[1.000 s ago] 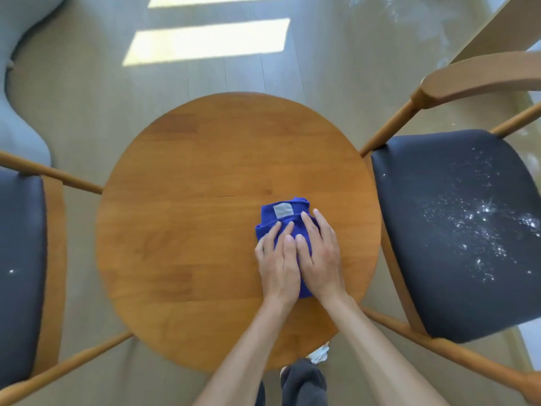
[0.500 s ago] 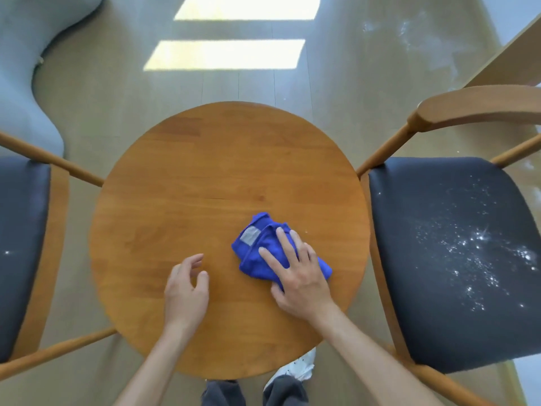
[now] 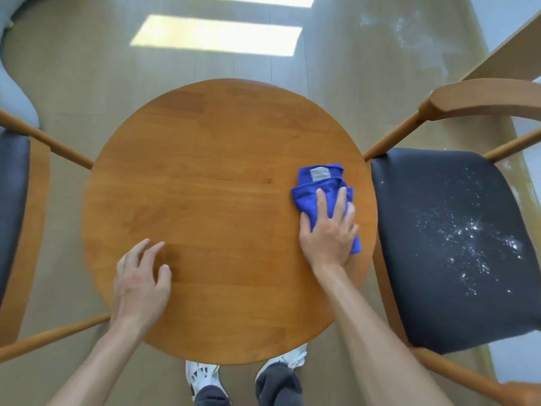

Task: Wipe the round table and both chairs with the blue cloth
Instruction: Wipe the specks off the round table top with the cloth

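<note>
Blue cloth [image 3: 321, 191] near dusty chair [image 3: 456, 241].

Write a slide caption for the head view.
Right hand presses folded blue cloth on round wooden table; left hand hovers.

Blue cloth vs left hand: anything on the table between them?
Nothing: the head view shows only bare wood of the round table between the blue cloth and the left hand.

No text, brand, number or sign can be read anywhere. The only label in view is a small grey sewn tag [image 3: 319, 173] on the folded blue microfibre cloth [image 3: 310, 197]; whatever is printed on it is too small and blurred to make out.
</note>
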`<state>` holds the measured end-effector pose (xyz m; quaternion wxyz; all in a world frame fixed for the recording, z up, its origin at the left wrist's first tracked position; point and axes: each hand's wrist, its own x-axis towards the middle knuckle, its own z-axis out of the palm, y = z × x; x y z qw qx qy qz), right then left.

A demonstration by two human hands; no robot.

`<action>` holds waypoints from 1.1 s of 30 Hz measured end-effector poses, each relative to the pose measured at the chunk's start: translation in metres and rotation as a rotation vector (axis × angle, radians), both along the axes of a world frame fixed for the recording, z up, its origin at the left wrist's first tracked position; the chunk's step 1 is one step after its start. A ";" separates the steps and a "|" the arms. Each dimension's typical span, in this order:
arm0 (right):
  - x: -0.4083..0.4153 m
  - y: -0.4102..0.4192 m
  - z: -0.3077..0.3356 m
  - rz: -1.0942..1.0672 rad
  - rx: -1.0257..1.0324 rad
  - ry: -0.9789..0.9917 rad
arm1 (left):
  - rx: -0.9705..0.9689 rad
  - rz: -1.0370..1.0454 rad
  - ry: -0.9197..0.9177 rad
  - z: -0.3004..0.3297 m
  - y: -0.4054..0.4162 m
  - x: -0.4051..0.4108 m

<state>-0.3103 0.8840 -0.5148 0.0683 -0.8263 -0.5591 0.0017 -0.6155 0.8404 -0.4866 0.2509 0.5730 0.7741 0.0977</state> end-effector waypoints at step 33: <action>-0.178 -0.167 -0.014 0.531 0.030 0.004 | -0.147 -0.426 0.277 -0.019 -0.028 -0.054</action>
